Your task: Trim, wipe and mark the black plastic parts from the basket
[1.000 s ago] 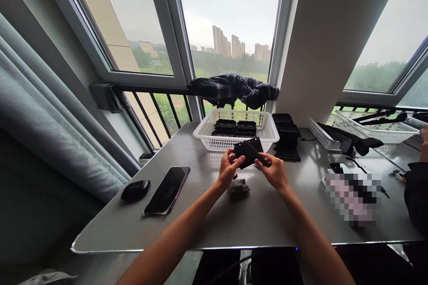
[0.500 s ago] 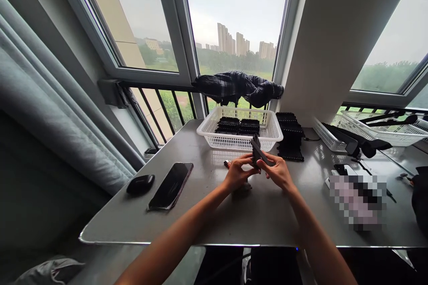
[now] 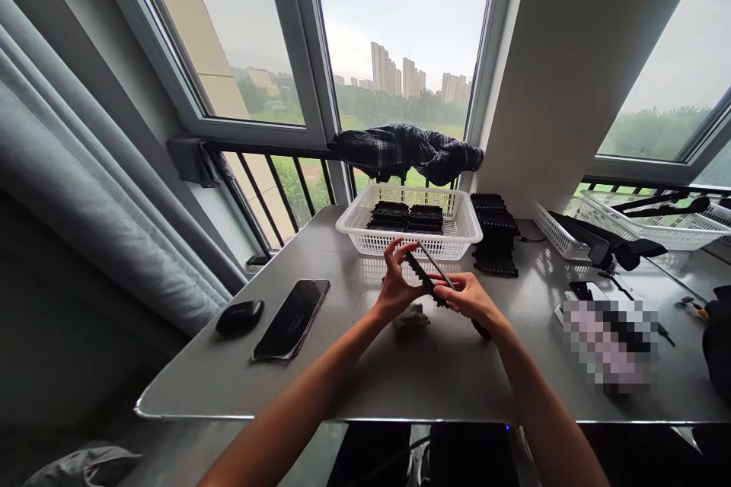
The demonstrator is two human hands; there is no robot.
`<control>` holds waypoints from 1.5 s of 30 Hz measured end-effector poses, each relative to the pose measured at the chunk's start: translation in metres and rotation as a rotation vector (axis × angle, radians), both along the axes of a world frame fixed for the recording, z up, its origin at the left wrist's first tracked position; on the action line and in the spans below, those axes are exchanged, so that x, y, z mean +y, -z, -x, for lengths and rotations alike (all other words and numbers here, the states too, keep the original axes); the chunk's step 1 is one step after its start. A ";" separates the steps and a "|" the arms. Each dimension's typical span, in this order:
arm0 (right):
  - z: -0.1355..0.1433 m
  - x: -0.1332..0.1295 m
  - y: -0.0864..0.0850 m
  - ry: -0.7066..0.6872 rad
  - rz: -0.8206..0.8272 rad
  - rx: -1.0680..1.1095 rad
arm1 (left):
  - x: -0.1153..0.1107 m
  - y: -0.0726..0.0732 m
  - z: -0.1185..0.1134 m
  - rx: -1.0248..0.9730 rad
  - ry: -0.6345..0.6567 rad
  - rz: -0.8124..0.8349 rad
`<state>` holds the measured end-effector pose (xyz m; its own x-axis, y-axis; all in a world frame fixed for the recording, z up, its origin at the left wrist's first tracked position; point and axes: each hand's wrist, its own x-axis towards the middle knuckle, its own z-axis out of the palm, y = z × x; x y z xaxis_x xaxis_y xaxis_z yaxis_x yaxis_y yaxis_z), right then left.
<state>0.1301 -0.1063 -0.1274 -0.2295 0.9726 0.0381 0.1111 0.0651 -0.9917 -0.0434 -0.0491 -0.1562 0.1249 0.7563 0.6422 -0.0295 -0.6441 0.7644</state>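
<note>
My left hand (image 3: pixel 395 283) grips a black, tooth-edged plastic part (image 3: pixel 421 272) by its edges between thumb and fingers. The part is tilted, its toothed side facing left. My right hand (image 3: pixel 469 295) is closed around a flat, straight blade-like tool (image 3: pixel 437 265), and its fingers also reach the lower end of the black part. A dark end, perhaps the tool's handle, shows beneath the right palm. The tool lies along the part's right side; whether they touch, I cannot tell. Under my hands a small crumpled grey lump (image 3: pixel 412 317) rests on the table.
A white basket (image 3: pixel 408 247) with several similar black parts stands behind my hands. More are stacked (image 3: pixel 494 236) to its right. At left lie a phone (image 3: pixel 292 319) and a black rounded case (image 3: pixel 240 316). White baskets (image 3: pixel 656 224) with long black pieces stand at right.
The black part has turned from nearly upright to a slant, its toothed edge now visible. My left fingers have spread higher along it, and the tool shows its thin edge.
</note>
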 end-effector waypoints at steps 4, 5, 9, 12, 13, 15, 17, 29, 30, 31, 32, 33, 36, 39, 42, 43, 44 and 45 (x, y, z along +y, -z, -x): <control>-0.001 -0.003 -0.003 0.013 -0.041 -0.070 | -0.003 0.004 -0.003 -0.031 0.001 0.013; -0.002 -0.003 -0.003 0.033 -0.057 -0.090 | -0.004 0.005 -0.004 -0.050 -0.022 0.016; -0.007 0.003 0.001 0.232 -0.211 -0.258 | -0.003 0.004 -0.003 -0.131 -0.120 0.074; -0.011 0.006 0.004 0.447 -0.360 -0.444 | 0.000 0.002 0.000 -0.167 -0.176 0.086; -0.011 0.005 0.004 0.473 -0.383 -0.488 | 0.001 0.002 0.001 -0.170 -0.186 0.078; -0.010 0.003 0.003 0.470 -0.406 -0.532 | 0.003 0.001 0.002 -0.167 -0.191 0.063; -0.008 0.000 0.002 0.473 -0.435 -0.527 | 0.004 0.001 0.004 -0.159 -0.186 0.045; -0.003 -0.004 0.003 0.502 -0.473 -0.668 | 0.007 0.004 0.009 -0.096 -0.169 -0.027; -0.004 -0.004 0.003 0.500 -0.477 -0.672 | 0.007 0.005 0.009 -0.094 -0.168 -0.035; -0.004 -0.004 0.003 0.500 -0.480 -0.676 | 0.007 0.006 0.008 -0.095 -0.167 -0.045; -0.004 -0.004 0.003 0.497 -0.485 -0.680 | 0.007 0.006 0.008 -0.096 -0.168 -0.055; -0.004 -0.003 0.003 0.494 -0.489 -0.680 | 0.008 0.006 0.008 -0.097 -0.170 -0.065; -0.007 -0.002 0.003 0.483 -0.494 -0.671 | 0.010 0.005 0.010 -0.095 -0.185 -0.084; -0.014 -0.001 0.002 0.518 -0.488 -0.677 | 0.015 0.001 0.016 -0.108 -0.218 -0.090; -0.021 0.000 0.001 0.581 -0.494 -0.670 | 0.020 -0.002 0.022 -0.113 -0.253 -0.083; -0.021 0.000 0.001 0.591 -0.498 -0.657 | 0.020 -0.002 0.022 -0.103 -0.256 -0.085; -0.021 0.000 0.001 0.591 -0.500 -0.643 | 0.020 -0.001 0.022 -0.088 -0.255 -0.090; -0.019 0.000 0.002 0.585 -0.500 -0.632 | 0.019 0.000 0.020 -0.069 -0.249 -0.099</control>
<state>0.1495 -0.1062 -0.1289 0.1615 0.8446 0.5105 0.7574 0.2255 -0.6128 -0.0635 -0.0301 -0.1563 -0.1039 0.6913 0.7150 0.0896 -0.7095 0.6990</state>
